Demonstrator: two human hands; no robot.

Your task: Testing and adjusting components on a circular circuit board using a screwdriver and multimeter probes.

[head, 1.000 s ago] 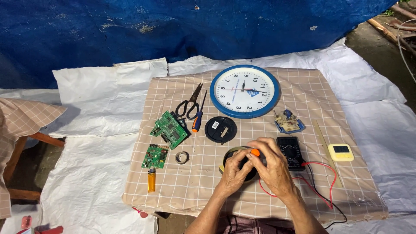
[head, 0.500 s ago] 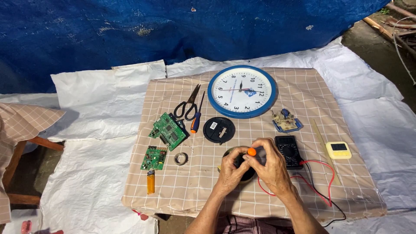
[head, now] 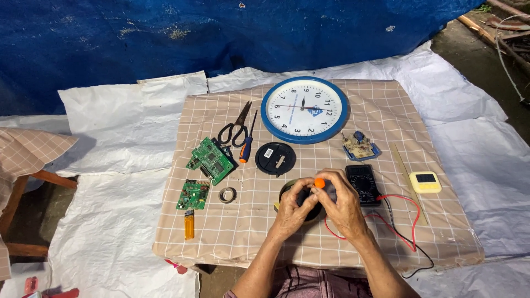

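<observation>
Holding a small orange-tipped tool (head: pixel 319 182) together, the left hand (head: pixel 292 212) and right hand (head: pixel 343 205) steady it over a round dark thing (head: pixel 287 190) so it stays put

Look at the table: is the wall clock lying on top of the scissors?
No. The wall clock lies flat on the checked cloth, with the scissors apart from it on its left.

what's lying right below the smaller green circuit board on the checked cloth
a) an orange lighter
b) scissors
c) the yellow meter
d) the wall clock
a: an orange lighter lies just below the smaller green circuit board, near the left edge of the checked cloth.
</observation>
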